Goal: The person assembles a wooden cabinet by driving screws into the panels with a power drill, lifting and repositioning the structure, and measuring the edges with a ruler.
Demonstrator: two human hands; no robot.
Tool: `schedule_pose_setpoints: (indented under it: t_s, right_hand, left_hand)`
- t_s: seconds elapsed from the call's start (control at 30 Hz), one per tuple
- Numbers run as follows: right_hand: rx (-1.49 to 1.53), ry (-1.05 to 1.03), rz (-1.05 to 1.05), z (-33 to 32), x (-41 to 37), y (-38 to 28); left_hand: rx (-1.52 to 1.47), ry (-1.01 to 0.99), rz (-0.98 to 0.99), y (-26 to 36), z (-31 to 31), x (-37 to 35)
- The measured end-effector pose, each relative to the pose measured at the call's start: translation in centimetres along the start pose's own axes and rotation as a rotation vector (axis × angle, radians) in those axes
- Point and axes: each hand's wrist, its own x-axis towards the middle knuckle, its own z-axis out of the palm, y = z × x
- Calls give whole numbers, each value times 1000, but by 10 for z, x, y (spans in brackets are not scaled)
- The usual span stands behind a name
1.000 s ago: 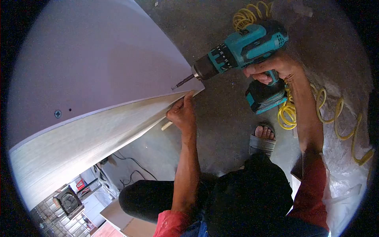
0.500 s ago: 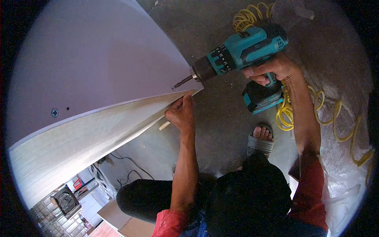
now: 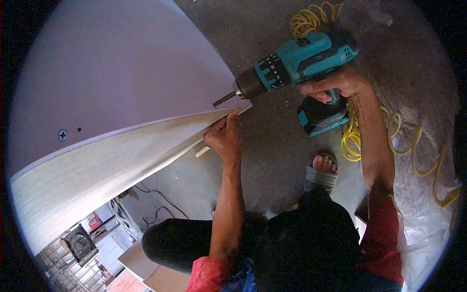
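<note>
My right hand (image 3: pixel 335 86) is closed around the grip of a teal and black cordless drill (image 3: pixel 304 58), its fingers near the trigger. The drill points down to the left, and the tip of its dark bit (image 3: pixel 224 99) meets the pale face of a large panel (image 3: pixel 136 63) close to the corner. Under that corner, my left hand (image 3: pixel 224 134) is closed on the edge of the panel's light wood-grain side (image 3: pixel 121 146), and part of its grip is hidden. On the panel's face at the left are a screw head (image 3: pixel 62 135) and a small dark hole (image 3: pixel 80 129).
A coiled yellow hose (image 3: pixel 418 155) runs along the right, beside clear plastic sheeting (image 3: pixel 423 214). A small wooden stick (image 3: pixel 202 151) shows below my left hand. Dark cable (image 3: pixel 168 199) lies on the concrete floor (image 3: pixel 272 160). A sandalled foot (image 3: pixel 322 173) stands below the drill.
The bit's tip sits slightly closer to the panel, and the small bright piece at its end no longer shows. The panel appears slightly higher in view. Both hands keep their holds.
</note>
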Motion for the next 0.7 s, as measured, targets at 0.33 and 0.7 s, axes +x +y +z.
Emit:
schedule_pose_setpoints:
  t_s: [0.33, 0.7]
  right_hand:
    - [15, -27, -28, -6, 6, 9]
    - [-218, 79, -129, -4, 9, 0]
  left_hand:
    - [36, -7, -3, -2, -1, 1]
    - [-7, -32, 14, -8, 1, 1]
